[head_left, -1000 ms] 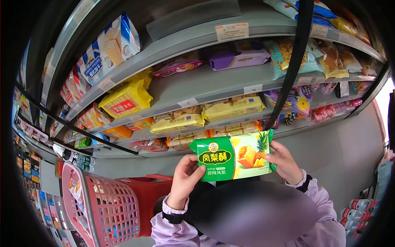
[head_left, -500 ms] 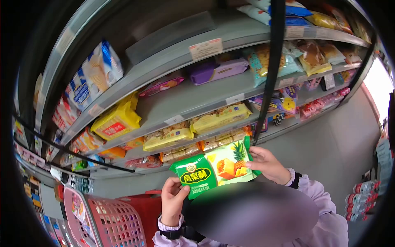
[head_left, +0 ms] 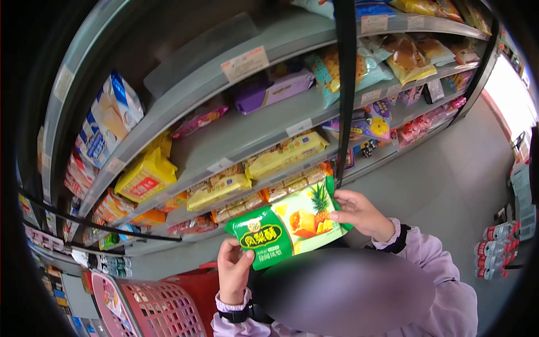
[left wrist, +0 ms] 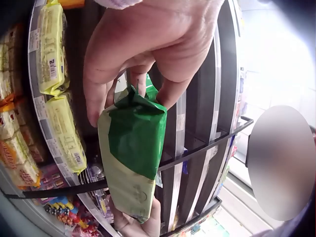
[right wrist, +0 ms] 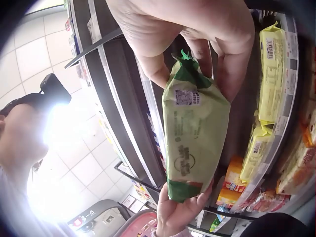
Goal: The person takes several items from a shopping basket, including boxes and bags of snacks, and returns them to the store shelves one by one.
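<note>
A green and pale-green packet with pineapple pictures (head_left: 292, 223) is held in front of the body, its printed front facing up and its right end raised. The left hand (head_left: 233, 271) pinches its left end, thumb on the front; the right hand (head_left: 364, 216) pinches the right end the same way. In the left wrist view the left hand (left wrist: 153, 44) grips one end of the packet (left wrist: 136, 143). The right wrist view has the right hand (right wrist: 192, 34) gripping the other end, with the packet's labelled underside (right wrist: 192, 133) showing.
Curved grey shelves (head_left: 224, 140) with yellow packs (head_left: 289, 154), a purple pack (head_left: 275, 92) and bagged snacks stand ahead. A pink basket (head_left: 160, 306) with goods is at the lower left. Bottles (head_left: 497, 250) stand on the floor at right. A black strap (head_left: 346, 84) crosses the view.
In the head view the shelves have shifted left and tilted. The packet has moved left and slightly down, its right end now higher than its left. Both hands kept their hold.
</note>
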{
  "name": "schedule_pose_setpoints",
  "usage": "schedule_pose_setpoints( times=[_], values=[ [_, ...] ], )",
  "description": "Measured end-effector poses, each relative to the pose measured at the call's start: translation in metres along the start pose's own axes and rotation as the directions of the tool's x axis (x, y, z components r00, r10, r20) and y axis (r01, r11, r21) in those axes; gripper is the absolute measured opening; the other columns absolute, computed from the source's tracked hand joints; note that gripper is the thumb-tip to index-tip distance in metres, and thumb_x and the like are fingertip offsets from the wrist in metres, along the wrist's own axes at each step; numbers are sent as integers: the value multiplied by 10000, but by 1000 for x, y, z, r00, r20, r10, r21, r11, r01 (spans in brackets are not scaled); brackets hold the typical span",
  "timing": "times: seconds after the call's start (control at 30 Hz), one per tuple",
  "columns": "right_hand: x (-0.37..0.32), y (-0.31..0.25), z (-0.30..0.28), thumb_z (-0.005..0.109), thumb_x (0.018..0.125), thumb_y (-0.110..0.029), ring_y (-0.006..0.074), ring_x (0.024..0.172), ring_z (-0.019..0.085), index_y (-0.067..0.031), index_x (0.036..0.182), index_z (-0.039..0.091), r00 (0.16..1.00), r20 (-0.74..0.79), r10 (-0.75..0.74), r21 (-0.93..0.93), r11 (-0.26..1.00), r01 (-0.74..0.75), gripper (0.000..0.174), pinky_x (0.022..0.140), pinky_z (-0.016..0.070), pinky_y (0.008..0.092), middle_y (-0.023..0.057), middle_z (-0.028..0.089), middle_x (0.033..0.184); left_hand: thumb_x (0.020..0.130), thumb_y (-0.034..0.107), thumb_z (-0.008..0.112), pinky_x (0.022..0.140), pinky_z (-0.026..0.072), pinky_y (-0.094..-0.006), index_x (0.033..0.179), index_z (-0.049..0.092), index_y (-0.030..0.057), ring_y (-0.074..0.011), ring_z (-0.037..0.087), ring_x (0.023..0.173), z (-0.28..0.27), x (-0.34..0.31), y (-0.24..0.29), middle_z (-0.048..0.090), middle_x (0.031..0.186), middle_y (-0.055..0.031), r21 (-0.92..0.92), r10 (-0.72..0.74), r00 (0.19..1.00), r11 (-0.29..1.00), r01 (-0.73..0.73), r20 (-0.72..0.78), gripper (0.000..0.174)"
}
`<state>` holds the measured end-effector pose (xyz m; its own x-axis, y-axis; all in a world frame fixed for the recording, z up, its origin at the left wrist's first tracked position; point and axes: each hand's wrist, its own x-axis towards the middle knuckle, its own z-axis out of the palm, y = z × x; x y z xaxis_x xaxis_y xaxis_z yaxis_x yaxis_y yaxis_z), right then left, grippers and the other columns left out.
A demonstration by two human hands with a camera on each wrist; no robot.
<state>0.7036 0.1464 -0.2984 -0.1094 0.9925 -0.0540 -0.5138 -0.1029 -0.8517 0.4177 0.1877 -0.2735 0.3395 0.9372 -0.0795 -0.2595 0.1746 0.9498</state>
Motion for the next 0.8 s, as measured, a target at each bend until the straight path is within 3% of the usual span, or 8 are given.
schedule_pose_setpoints(
  times=[0.1,0.2,0.37,0.5,0.8],
  values=[
    [3,5,0,582,796,-9,129,1013,508,55,1180,438,1000,-10,4,13,1000,-4,414,877,401,259,86,531,1115,781,-52,576,675,414,-204,992,468,26,-81,515,824,-6,0,-4,538,983,-48,47,-25,1000,999,25,-2,249],
    [3,6,2,586,795,-17,128,1008,509,55,1180,438,998,-49,29,7,1000,-28,419,874,402,258,88,532,1111,782,-54,572,685,422,-202,995,468,30,-82,522,835,-5,-1,-6,536,997,-51,6,-28,999,1000,28,-21,252],
    [7,8,2,590,792,-31,133,1026,495,54,1179,436,999,-28,37,-18,999,-38,425,891,384,267,90,529,1115,791,-16,572,829,435,-264,1108,413,-28,-159,535,973,-6,-2,-6,539,1073,-107,-78,-84,995,994,80,-50,354],
    [14,5,5,590,788,-28,138,1027,494,56,1181,431,1000,-20,20,-49,999,-21,433,893,380,269,91,526,1118,802,-7,562,824,437,-267,1139,412,-42,-161,538,981,-3,0,3,549,1086,-124,-64,-79,995,995,75,-65,371],
    [24,13,8,592,806,-58,122,1024,500,49,1167,455,999,5,54,-34,998,-53,401,882,390,252,81,533,1117,806,16,568,785,428,-252,1034,463,-12,-131,546,896,-18,1,1,578,997,-96,4,-30,998,1000,30,-62,252]
  ],
)
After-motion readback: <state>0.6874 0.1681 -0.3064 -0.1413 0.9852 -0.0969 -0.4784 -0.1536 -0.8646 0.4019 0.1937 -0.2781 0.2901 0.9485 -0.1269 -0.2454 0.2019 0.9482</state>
